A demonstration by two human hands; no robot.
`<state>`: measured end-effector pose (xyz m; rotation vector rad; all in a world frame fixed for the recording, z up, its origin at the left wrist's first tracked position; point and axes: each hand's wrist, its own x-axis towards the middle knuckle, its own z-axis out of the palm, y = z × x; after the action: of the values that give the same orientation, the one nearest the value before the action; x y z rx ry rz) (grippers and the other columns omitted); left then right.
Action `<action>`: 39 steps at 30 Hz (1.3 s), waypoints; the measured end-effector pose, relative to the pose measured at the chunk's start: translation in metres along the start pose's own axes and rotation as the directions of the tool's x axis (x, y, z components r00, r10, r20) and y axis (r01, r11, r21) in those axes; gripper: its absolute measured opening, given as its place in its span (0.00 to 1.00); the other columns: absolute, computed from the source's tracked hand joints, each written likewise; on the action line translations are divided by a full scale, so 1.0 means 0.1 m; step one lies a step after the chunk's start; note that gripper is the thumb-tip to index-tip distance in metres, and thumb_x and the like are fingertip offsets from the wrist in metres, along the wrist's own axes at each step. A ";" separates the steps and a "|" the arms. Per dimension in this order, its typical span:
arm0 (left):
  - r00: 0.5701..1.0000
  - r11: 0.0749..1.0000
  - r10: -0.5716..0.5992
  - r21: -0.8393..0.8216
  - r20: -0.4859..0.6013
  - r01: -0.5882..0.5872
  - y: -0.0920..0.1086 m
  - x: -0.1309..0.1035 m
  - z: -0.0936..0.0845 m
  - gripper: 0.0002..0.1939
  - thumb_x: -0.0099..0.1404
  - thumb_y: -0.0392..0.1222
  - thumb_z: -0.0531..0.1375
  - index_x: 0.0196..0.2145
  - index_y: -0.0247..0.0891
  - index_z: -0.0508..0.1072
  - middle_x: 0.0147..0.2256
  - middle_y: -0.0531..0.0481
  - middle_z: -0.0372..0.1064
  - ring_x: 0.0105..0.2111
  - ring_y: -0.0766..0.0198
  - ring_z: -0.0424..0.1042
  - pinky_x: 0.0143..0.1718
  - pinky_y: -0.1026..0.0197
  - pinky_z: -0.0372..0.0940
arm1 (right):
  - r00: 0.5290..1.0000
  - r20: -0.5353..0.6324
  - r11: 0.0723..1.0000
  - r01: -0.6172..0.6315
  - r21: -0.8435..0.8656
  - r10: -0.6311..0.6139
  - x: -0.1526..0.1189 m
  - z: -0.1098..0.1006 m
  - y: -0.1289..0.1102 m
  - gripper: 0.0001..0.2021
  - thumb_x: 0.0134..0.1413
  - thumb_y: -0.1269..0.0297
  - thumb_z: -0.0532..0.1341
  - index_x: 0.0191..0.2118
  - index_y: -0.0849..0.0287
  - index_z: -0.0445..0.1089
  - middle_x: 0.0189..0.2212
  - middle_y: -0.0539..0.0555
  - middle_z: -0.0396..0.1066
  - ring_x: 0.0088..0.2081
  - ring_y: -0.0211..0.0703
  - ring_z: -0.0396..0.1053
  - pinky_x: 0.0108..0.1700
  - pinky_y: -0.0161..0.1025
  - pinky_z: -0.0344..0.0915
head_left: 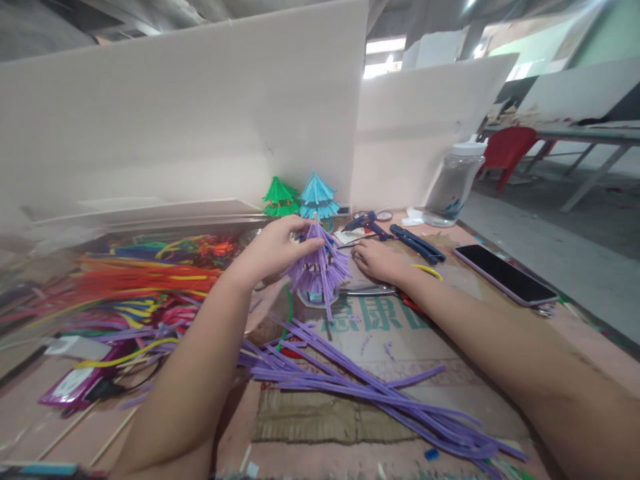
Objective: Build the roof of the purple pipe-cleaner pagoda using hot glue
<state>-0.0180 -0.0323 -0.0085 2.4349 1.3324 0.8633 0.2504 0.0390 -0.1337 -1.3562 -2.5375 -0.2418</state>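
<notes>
A small purple tiered pavilion model [320, 270], made of fuzzy craft stems, stands upright on a pale base in the middle of the table. My left hand [280, 247] is closed around its roof from the left, with the thumb across the front. To the right of the model, my right hand [374, 260] rests low by the table with its fingers curled; what lies under the fingertips is hidden. A metal tool [370, 291] lies partly beneath my right wrist. Loose purple craft stems [350, 380] spread over the cardboard in front of the model.
Behind stand a green model [280, 197] and a blue model [319, 195]. A glue gun [370, 225], dark blue cutter [417, 243], phone [505, 273] and water bottle [453, 187] lie or stand right. Colourful stems [145, 273] and a magenta packet [83, 383] cover the left.
</notes>
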 end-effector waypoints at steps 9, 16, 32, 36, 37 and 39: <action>0.995 0.997 0.075 -0.018 -0.071 -0.076 -0.03 0.03 0.02 0.20 0.66 0.54 0.59 0.47 0.37 0.78 0.48 0.44 0.74 0.50 0.56 0.72 0.55 0.56 0.63 | 1.000 0.005 1.000 -0.005 -0.006 0.005 0.00 0.00 0.00 0.14 0.67 0.66 0.52 0.47 0.63 0.72 0.45 0.63 0.71 0.47 0.49 0.67 0.51 0.42 0.59; 0.974 0.983 -0.085 -0.177 -0.210 0.048 -0.01 0.05 0.06 0.17 0.64 0.52 0.60 0.41 0.37 0.80 0.41 0.46 0.78 0.42 0.58 0.74 0.47 0.59 0.67 | 1.000 0.013 1.000 -0.008 -0.007 0.008 0.01 -0.02 -0.02 0.13 0.67 0.66 0.52 0.46 0.63 0.73 0.45 0.63 0.71 0.47 0.49 0.67 0.50 0.42 0.60; 0.966 0.998 -0.050 -0.054 -0.252 0.037 0.10 0.01 0.07 0.14 0.64 0.50 0.60 0.37 0.38 0.79 0.38 0.49 0.78 0.39 0.58 0.74 0.46 0.60 0.66 | 1.000 0.013 1.000 -0.005 -0.018 0.005 0.01 -0.01 -0.01 0.14 0.66 0.66 0.52 0.46 0.62 0.73 0.44 0.62 0.72 0.47 0.50 0.68 0.51 0.42 0.60; 0.969 0.997 -0.059 -0.064 -0.242 0.045 0.07 0.03 0.07 0.15 0.64 0.51 0.61 0.38 0.38 0.80 0.38 0.48 0.79 0.39 0.59 0.75 0.46 0.60 0.67 | 1.000 0.008 1.000 -0.003 -0.021 0.004 0.01 -0.01 -0.01 0.13 0.66 0.66 0.52 0.46 0.63 0.73 0.44 0.62 0.72 0.47 0.50 0.68 0.51 0.42 0.60; 0.969 0.996 -0.064 -0.072 -0.238 0.048 0.06 0.03 0.07 0.15 0.63 0.51 0.61 0.39 0.38 0.80 0.39 0.48 0.79 0.39 0.59 0.75 0.46 0.60 0.67 | 1.000 0.007 1.000 -0.003 -0.022 0.003 0.01 0.00 -0.01 0.13 0.66 0.66 0.52 0.46 0.63 0.73 0.44 0.62 0.72 0.47 0.50 0.68 0.51 0.42 0.60; 0.969 0.994 -0.076 -0.091 -0.234 0.056 0.05 0.03 0.07 0.15 0.63 0.51 0.61 0.39 0.38 0.80 0.39 0.48 0.79 0.40 0.58 0.75 0.46 0.60 0.67 | 1.000 0.005 1.000 -0.001 -0.022 0.001 0.01 0.01 0.00 0.13 0.66 0.67 0.52 0.46 0.63 0.73 0.44 0.62 0.72 0.47 0.50 0.68 0.52 0.42 0.60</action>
<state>-0.0090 -0.0321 -0.0100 2.2657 1.4151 1.1987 0.2496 0.0403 -0.1340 -1.3678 -2.5452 -0.2673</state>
